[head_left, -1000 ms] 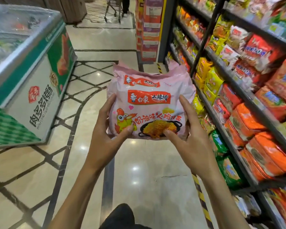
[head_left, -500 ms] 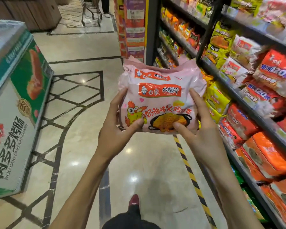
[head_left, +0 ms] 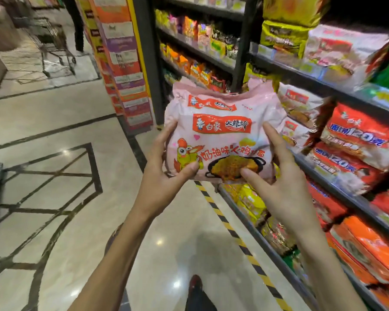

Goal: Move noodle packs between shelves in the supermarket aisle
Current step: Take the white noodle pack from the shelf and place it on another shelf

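A pink multi-pack of noodles (head_left: 222, 131), printed with a cartoon chicken and a black pan, is held upright in front of me at chest height. My left hand (head_left: 164, 176) grips its lower left corner, thumb over the chicken. My right hand (head_left: 276, 182) holds its lower right side, thumb on the pan picture and a finger up along the edge. The pack hangs over the aisle floor, just left of the shelf unit (head_left: 346, 198) filled with noodle packs.
The shelves on the right carry red-and-white packs (head_left: 357, 140), orange packs (head_left: 368, 250) and yellow packs (head_left: 249, 198). A yellow-black floor stripe (head_left: 234, 234) runs along the shelf base. A stacked carton column (head_left: 124, 70) and a shopping trolley (head_left: 52, 41) stand farther back. My shoe (head_left: 195, 286) is below.
I have walked forward along the aisle and turned toward the shelves; the freezer on the left has left the view. Both hands keep the same grip on the pink pack.
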